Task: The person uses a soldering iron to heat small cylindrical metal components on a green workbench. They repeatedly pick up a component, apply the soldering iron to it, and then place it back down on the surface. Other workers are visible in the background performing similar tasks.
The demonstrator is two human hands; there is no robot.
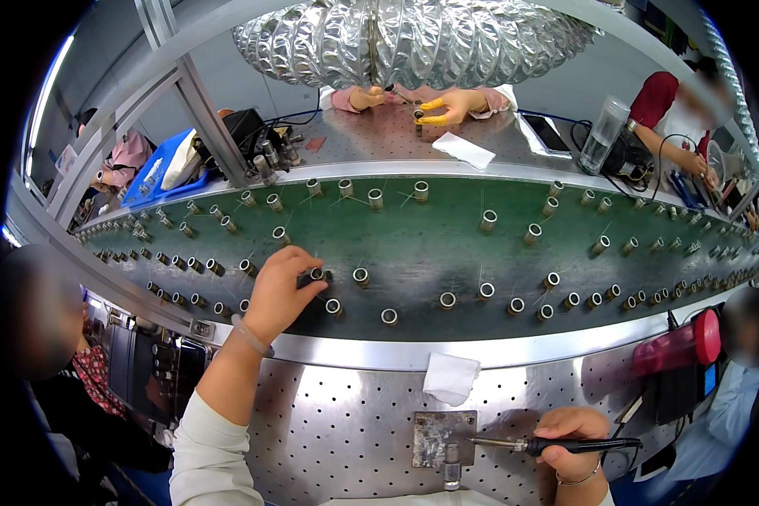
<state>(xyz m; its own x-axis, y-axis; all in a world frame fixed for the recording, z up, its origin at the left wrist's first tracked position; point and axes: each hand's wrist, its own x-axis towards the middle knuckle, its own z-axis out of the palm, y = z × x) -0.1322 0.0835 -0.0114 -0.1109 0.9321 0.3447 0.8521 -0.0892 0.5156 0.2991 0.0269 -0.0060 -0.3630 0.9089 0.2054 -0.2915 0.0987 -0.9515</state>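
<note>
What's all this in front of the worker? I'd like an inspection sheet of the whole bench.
Surface: perforated metal bench beside a green conveyor belt.
Job's things: small metal cylinders in rows on the belt; dark soldering iron; small metal plate.
Clutter: white cloth.
Grippers: left hand grasps a cylinder on the belt; right hand holds the iron.
Cables: black cables on the far bench.
Surroundings: silver flexible duct overhead; a co-worker's hands opposite; clear bottle.

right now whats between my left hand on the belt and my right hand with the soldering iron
In the head view, between the left hand and the right hand lie the belt's steel edge and a white cloth on the perforated table.
</note>
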